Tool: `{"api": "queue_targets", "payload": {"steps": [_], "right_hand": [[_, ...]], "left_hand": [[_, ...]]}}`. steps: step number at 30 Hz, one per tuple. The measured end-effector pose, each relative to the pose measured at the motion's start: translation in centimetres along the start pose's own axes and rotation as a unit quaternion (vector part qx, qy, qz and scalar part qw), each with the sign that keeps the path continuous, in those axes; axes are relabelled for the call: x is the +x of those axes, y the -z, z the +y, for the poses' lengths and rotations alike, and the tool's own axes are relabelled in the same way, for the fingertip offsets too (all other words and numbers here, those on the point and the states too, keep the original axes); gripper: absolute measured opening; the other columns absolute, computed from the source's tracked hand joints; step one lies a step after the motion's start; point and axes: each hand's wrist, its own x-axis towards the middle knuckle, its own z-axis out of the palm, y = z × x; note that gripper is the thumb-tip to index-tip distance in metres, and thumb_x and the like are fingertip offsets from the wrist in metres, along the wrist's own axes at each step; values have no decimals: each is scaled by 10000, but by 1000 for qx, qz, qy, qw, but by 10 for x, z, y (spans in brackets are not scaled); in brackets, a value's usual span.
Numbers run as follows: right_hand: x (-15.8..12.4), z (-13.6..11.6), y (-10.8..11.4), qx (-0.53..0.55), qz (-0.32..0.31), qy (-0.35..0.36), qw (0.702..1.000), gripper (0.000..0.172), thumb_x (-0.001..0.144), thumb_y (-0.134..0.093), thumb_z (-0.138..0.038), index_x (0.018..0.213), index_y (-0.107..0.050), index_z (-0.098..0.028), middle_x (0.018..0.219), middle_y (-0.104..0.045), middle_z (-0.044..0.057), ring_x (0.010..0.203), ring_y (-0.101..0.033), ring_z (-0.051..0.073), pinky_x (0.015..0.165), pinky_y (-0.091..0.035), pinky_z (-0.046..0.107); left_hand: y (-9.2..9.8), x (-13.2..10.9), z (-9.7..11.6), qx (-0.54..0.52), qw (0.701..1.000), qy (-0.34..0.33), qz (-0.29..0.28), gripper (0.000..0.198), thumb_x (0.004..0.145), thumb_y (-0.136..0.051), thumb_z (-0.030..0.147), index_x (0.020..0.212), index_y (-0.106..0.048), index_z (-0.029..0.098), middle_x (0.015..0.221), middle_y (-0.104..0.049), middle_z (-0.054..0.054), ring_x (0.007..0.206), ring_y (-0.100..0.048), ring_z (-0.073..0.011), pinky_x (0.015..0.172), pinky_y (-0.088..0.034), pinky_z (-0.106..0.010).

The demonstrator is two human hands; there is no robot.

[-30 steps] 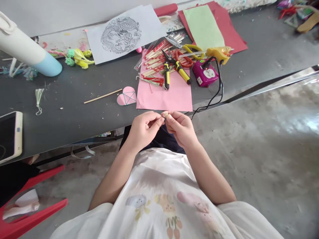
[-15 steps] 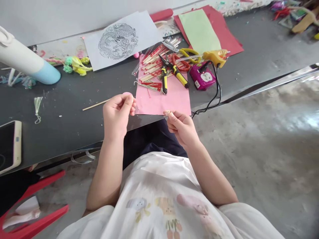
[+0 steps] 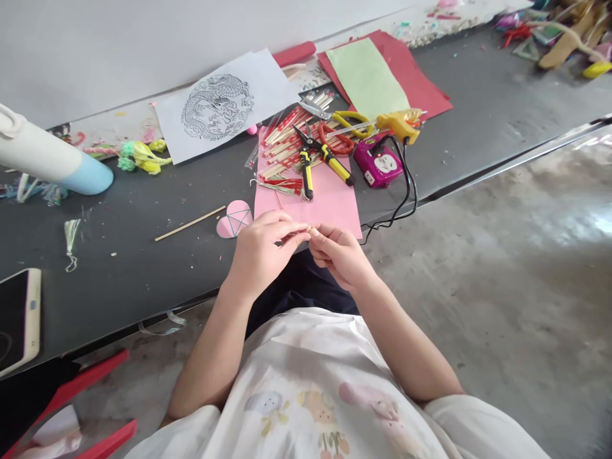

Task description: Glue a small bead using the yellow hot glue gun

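In front of my body, at the table's near edge, my left hand [image 3: 268,248] and my right hand [image 3: 342,255] meet fingertip to fingertip. My right thumb and fingers pinch a small pale piece [image 3: 312,230], too small and covered to name. My left thumb and fingers close at the same spot; what they grip is hidden. A pink heart-shaped cutout [image 3: 235,218] with dark lines lies left of my left hand. Beside it is a thin wooden stick [image 3: 189,223]. Pink paper [image 3: 329,207] lies just beyond both hands.
Pliers [image 3: 306,169], scissors [image 3: 342,127], red-tipped sticks [image 3: 282,143] and a yellow glue gun [image 3: 399,124] are piled ahead. A purple power box [image 3: 378,162] trails black cables. A dragon drawing [image 3: 220,105], bottle [image 3: 90,175], tassel [image 3: 71,242] and phone [image 3: 19,319] lie leftward.
My left hand has moved right to meet my right hand. The pink heart, mostly hidden behind my left hand before, is now in plain view. The camera view has shifted slightly.
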Motion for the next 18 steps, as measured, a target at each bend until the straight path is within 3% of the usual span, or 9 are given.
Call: {"api": "queue_targets", "payload": {"steps": [7,15,18], "right_hand": [[4,0,3,-18,-9,-22,1000,382,790,-734,-494,887,-620,-143,585,-287,-91,508,-196,40,459,-130,209],[6,-4,5,3,-20,-41,999,373,789,-742,-473,898,-626,-135,588,-268,-92,509,-193,39,464,-107,214],[6,-4,8,16,-30,-42,999,343,810,-732,-446,909,-626,-135,587,-251,-94,509,-181,39,467,-98,217]], "left_hand": [[1,7,-7,-3,999,33,-40,131,881,-615,221,788,-708,221,815,-712,-18,773,-635,-147,713,-467,-247],[1,29,-38,89,992,81,37,103,845,-571,167,769,-617,219,873,-671,-43,818,-610,-192,774,-451,-306],[4,42,-54,131,984,111,40,110,807,-594,147,733,-615,226,839,-645,-35,764,-587,-195,731,-433,-309]]}}
